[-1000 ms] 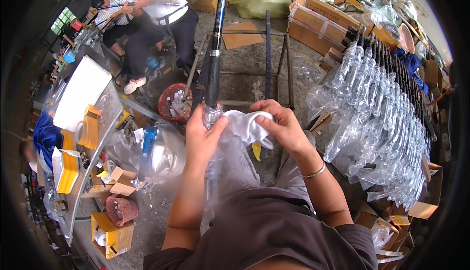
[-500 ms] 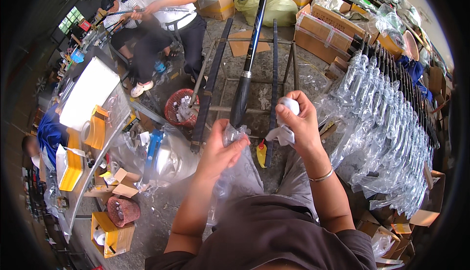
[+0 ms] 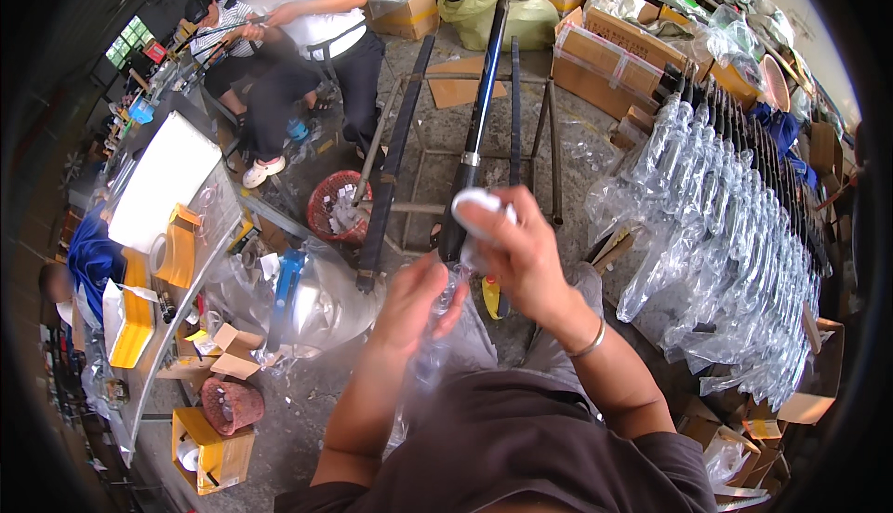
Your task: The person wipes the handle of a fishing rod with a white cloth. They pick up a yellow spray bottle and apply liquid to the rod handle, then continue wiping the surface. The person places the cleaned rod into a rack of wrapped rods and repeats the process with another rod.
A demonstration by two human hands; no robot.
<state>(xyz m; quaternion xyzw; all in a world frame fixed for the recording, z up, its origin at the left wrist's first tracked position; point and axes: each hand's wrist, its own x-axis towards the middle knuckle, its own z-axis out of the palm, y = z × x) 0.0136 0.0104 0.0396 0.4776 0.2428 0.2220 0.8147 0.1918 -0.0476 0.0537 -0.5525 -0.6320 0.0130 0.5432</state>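
A black and blue fishing rod (image 3: 482, 108) slants away from me between the two dark bars of a metal rack (image 3: 398, 141), its handle end near my hands. My left hand (image 3: 409, 304) is closed on a clear plastic sleeve (image 3: 430, 357) just below the handle's end. The sleeve trails down toward my lap. In my right hand (image 3: 528, 257) is a white wad of cloth (image 3: 472, 206), held beside the handle end; motion smears it, and I cannot tell whether it touches the rod. A yellow-handled tool (image 3: 491, 297) shows below my right hand.
Many plastic-sleeved rods (image 3: 726, 234) lean in a row at the right. A red basket (image 3: 339, 206) with scraps stands left of the rack. Farther left is a cluttered table (image 3: 209, 234). Two people (image 3: 316, 1) sit working at the back left. Cardboard boxes (image 3: 605, 66) are behind the rack.
My right hand has moved left with the white wad, from beside the rack's right bar to the rod's handle end. My left hand has shifted slightly down, still on the sleeve.
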